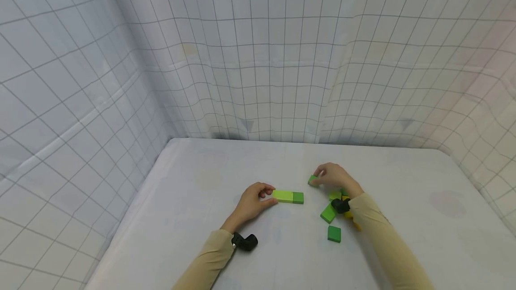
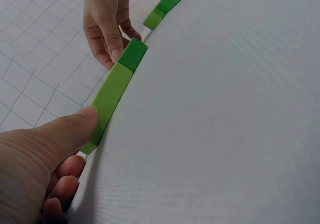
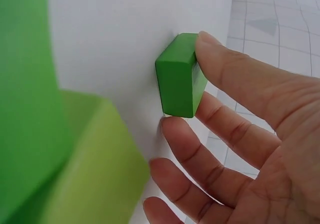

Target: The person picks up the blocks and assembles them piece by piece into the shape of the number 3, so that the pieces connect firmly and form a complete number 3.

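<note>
A light green block (image 1: 282,196) lies on the white tabletop, end to end with a darker green block (image 1: 298,198) on its right. My left hand (image 1: 253,201) holds the light green block's left end, thumb on the near side and fingers at the far side. Farther back and to the right, my right hand (image 1: 335,177) pinches a small green block (image 3: 175,86) between thumb and fingers. In the right wrist view, the thumb is at its upper edge and a fingertip beneath it.
Several loose blocks lie under and beside my right wrist: a bright green block (image 1: 328,213), a yellow-green block (image 1: 335,196) and yellow blocks (image 1: 348,215) partly hidden by the arm. Nearer me lies a dark green block (image 1: 334,233). A white grid-lined curtain (image 1: 258,57) hangs behind the table.
</note>
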Motion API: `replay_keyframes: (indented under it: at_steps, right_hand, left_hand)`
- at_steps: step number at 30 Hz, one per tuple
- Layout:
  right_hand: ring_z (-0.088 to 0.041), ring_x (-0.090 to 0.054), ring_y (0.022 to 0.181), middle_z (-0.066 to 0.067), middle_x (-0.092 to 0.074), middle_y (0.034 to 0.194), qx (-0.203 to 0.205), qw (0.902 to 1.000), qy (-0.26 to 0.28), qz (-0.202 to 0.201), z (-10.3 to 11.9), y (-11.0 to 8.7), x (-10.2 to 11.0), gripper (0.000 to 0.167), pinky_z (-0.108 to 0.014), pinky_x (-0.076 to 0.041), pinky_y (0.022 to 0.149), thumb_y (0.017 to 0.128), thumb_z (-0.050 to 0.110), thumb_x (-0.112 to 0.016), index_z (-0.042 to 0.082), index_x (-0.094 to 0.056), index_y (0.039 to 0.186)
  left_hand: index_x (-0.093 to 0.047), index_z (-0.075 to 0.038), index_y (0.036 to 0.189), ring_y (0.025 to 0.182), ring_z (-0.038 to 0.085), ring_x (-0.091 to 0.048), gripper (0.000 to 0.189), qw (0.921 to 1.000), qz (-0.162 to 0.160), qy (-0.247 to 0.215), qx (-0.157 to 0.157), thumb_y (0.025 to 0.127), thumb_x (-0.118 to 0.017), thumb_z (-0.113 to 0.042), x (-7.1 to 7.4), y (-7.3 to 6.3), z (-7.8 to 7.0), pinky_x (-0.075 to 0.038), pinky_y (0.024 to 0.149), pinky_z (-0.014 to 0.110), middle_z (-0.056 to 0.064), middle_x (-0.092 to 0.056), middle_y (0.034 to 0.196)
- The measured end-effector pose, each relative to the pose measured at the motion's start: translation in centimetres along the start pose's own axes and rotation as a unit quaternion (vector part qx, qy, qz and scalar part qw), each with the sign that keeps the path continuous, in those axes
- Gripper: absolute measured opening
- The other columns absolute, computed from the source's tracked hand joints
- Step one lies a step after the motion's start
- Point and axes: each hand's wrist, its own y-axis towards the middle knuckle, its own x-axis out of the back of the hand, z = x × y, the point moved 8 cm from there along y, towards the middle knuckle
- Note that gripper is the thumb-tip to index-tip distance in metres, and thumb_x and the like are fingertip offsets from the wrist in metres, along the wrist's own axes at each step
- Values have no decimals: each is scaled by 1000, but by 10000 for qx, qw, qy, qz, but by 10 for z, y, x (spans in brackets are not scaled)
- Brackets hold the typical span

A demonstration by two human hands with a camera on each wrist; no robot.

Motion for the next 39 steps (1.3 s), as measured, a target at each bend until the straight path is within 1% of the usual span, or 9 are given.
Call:
replay_keyframes:
  at_steps: [6,13,16,21,24,28,33,39]
  right_hand:
    - [-24,-58,85,-13,-63,102,-11,10000,80,54,4,2,-4,32,-37,-47,69,81,30,-76,7,-68,102]
    - [-24,-57,87,-13,-62,103,100,9995,253,171,9,3,-9,33,-38,-46,70,82,29,-75,6,-67,104]
    - [-24,-55,86,-12,-62,101,149,9990,358,200,9,4,-11,34,-37,-45,71,82,29,-76,5,-67,105]
    - [-20,-55,81,-9,-61,99,-22,9978,598,301,7,6,-15,32,-34,-44,70,82,27,-75,6,-66,104]
    - [-19,-56,78,-9,-61,97,-14,9972,653,377,8,6,-18,30,-33,-44,68,83,25,-74,5,-66,103]
    - [-19,-55,77,-7,-61,94,82,9969,672,397,9,5,-20,27,-32,-44,68,84,24,-72,4,-65,102]
    - [-18,-51,76,-5,-60,88,212,9963,742,380,12,4,-22,24,-31,-42,66,86,23,-71,5,-65,101]
    - [-18,-51,75,-4,-60,85,201,9962,737,415,13,2,-26,22,-31,-42,67,87,24,-70,7,-65,99]
  left_hand:
    - [-68,-11,108,79,11,-51,32,10000,-4,2,0,82,-77,-28,0,0,0,-42,72,28,-6,-58,91]
    - [-68,-11,108,79,10,-51,33,10000,10,47,24,81,-77,-28,0,0,1,-42,73,28,-6,-58,91]
    - [-68,-11,108,79,10,-50,32,10000,14,58,53,82,-77,-28,0,0,0,-42,73,28,-6,-58,91]
    - [-68,-11,108,79,11,-50,32,9999,34,56,85,82,-76,-28,1,0,-1,-42,73,28,-6,-58,91]
    - [-68,-11,108,79,11,-50,32,9999,46,47,96,82,-76,-28,0,-1,-2,-42,73,28,-6,-58,91]
    - [-68,-11,108,79,11,-50,32,9999,52,48,111,82,-76,-28,0,-1,-1,-41,72,28,-6,-58,91]
    - [-68,-11,107,78,11,-50,32,10000,47,14,80,82,-76,-28,0,-1,-1,-41,72,28,-7,-57,90]
    - [-68,-11,107,78,11,-50,31,9999,51,30,86,82,-77,-27,0,-1,-3,-41,72,28,-6,-58,90]
